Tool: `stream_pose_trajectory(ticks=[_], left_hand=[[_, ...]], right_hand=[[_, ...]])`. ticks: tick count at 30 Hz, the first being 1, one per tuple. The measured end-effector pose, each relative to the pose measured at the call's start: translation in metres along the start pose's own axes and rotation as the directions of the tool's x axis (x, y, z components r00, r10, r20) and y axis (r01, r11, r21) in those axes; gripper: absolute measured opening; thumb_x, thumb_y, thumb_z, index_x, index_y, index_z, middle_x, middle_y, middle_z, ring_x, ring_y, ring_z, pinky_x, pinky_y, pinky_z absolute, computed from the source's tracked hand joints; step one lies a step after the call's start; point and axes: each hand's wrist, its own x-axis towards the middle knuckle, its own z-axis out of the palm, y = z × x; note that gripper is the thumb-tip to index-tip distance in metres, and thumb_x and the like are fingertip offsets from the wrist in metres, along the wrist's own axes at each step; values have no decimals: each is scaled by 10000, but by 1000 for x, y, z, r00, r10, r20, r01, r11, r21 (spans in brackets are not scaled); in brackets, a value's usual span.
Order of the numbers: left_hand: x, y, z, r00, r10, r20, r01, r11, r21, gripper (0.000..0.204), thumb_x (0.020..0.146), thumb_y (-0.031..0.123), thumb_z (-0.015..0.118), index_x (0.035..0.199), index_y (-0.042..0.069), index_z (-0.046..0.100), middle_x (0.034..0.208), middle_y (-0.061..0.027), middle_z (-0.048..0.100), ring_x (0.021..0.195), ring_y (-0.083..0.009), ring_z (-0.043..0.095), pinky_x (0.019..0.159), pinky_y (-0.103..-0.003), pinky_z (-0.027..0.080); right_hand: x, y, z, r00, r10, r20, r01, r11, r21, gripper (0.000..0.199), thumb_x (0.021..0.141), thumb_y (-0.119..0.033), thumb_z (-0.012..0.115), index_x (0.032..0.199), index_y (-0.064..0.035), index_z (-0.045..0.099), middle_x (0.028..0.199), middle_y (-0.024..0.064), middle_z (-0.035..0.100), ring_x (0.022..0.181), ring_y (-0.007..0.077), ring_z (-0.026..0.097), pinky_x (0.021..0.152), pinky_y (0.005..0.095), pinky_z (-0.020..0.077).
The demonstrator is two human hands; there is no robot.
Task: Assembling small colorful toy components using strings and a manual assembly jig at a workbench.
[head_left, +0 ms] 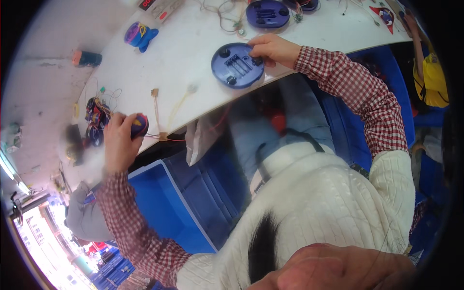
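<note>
Head view: white table (179, 63), blue bin (157, 195); hands (121, 145) (276, 50) pinch purple disc (237, 67) and rounded piece (139, 126).

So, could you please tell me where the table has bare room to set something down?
The widest bare patch of table lies between the blue piece and the purple base at the right hand. It is crowded around the tangled wires by the left hand, and near the second base.

White box (166, 10) with red-lit display on white tabletop (169, 65), 1 dark orange-ended cylinder (88, 58) farther left, open blue plastic bin (159, 198) below.
</note>
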Motion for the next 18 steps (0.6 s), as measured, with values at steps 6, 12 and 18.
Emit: stream_pose_trajectory(ticks=[6,12,18], left_hand=[[71,2,46,975,82,-204,-128,967,-220,468,669,45,692,1127,76,601,1054,-101,532,935,-283,527,851,-358,431],[125,-6,86,976,200,-92,-205,977,-55,477,662,46,673,1128,128,610,1091,-72,534,1031,-296,479,914,-389,381],[137,-13,89,973,224,-59,-218,971,99,483,666,80,678,1135,166,607,1138,-55,524,1096,-287,433,946,-447,333]], right_hand=[[13,3,-10,992,-58,-113,23,958,-287,278,829,-123,566,1054,28,626,701,53,599,470,103,470,406,203,369],[18,19,-22,943,-307,-124,149,727,-670,321,838,-204,599,1069,18,622,737,53,631,508,131,505,462,245,414],[7,-23,-33,824,-542,-165,169,514,-841,274,868,-277,614,952,-16,621,788,44,612,661,172,549,626,279,450]])
